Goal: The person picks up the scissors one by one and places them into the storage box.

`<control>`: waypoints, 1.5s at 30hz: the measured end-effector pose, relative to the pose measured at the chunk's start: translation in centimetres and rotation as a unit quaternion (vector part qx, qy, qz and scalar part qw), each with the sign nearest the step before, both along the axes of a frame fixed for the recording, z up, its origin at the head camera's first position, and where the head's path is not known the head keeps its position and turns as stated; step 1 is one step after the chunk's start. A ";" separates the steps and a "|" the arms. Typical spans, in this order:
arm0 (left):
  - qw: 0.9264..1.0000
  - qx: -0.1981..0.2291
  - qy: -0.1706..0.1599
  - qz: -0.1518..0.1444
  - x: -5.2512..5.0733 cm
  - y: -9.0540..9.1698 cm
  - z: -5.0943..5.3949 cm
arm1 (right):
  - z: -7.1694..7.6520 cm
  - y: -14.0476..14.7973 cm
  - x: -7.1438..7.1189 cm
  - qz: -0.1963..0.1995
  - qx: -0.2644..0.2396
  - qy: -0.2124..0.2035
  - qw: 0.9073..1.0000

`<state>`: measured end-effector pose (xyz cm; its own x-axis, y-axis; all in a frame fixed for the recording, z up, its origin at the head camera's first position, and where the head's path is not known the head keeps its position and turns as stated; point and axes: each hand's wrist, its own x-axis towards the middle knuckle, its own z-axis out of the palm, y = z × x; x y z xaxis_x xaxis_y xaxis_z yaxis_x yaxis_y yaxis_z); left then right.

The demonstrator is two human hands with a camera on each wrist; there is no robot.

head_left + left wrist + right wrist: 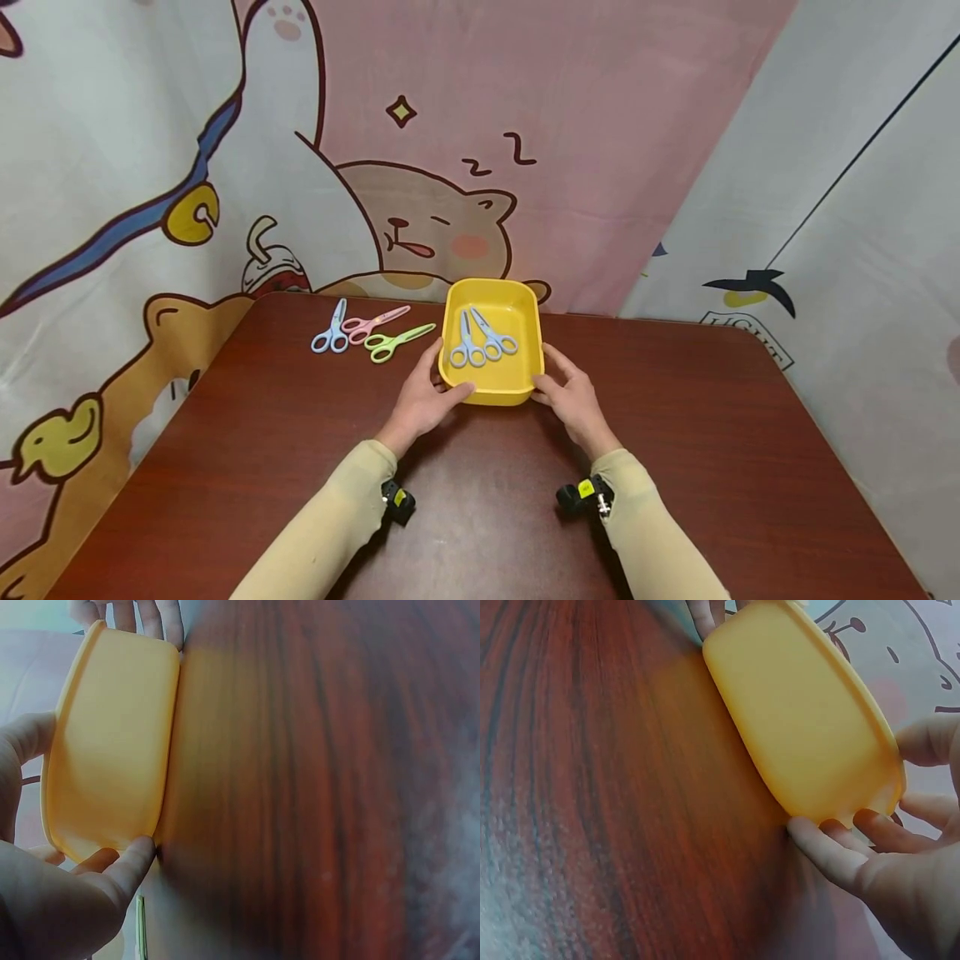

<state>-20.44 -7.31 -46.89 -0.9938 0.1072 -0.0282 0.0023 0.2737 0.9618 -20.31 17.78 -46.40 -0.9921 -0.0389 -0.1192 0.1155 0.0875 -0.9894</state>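
A yellow plastic bin [522,321] with rounded corners stands near the far side of the table. Inside it, side by side, lie two pairs of pale blue scissors [467,342], [491,336], blades pointing away. My left hand [424,402] grips the bin's near left corner, thumb on the rim and fingers along the side wall. At the near right corner my right hand [573,402] holds it the same way. Both wrist views show the bin's outer wall [120,735], [802,712] between the hands; the scissors inside are hidden there.
Left of the bin, on the dark red-brown table [480,500], lie blue scissors [336,327], pink scissors [371,323] and green scissors [397,340]. A cartoon-printed curtain [600,167] hangs right behind the table's far edge.
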 end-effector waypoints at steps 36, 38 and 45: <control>1.000 -0.025 0.001 -0.005 -0.2 -0.2 0.1 | 0.5 -0.2 -0.1 -0.004 -0.029 -0.033 0.999; 1.000 -0.026 0.001 -0.005 -0.2 -0.2 0.1 | 0.6 -0.2 -0.1 -0.003 -0.028 -0.035 0.999; 0.999 -0.036 0.003 -0.013 -0.4 -0.4 0.0 | 0.7 -0.3 -0.2 -0.005 -0.020 -0.041 0.999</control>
